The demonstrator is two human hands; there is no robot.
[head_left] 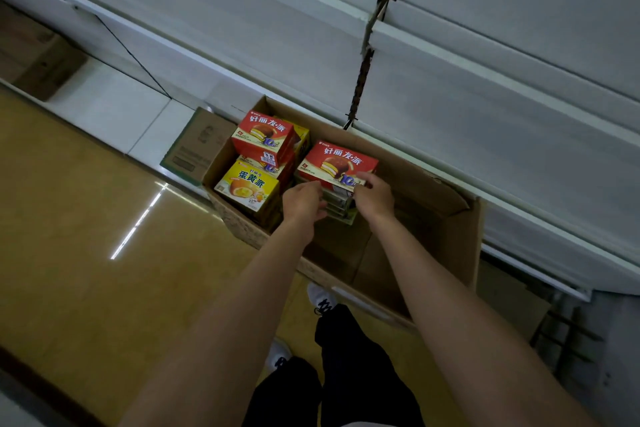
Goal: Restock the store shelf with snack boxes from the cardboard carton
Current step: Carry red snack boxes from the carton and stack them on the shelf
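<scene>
An open cardboard carton [446,218] stands on the floor against the white shelf unit [450,87]. Inside it at the left are a red snack box [263,139] on top of others and a yellow snack box [247,189] at the front. In the middle is a stack of boxes topped by another red snack box [337,161]. My left hand [303,199] grips the stack's left side. My right hand [374,194] grips its right side, fingers curled over the top box's front edge. The carton's right half holds nothing visible.
A smaller closed cardboard box [197,146] sits left of the carton. Another brown carton [38,59] lies far left under the shelf. The tan glossy floor [86,218] spreads to the left. My shoes [320,298] stand just before the carton.
</scene>
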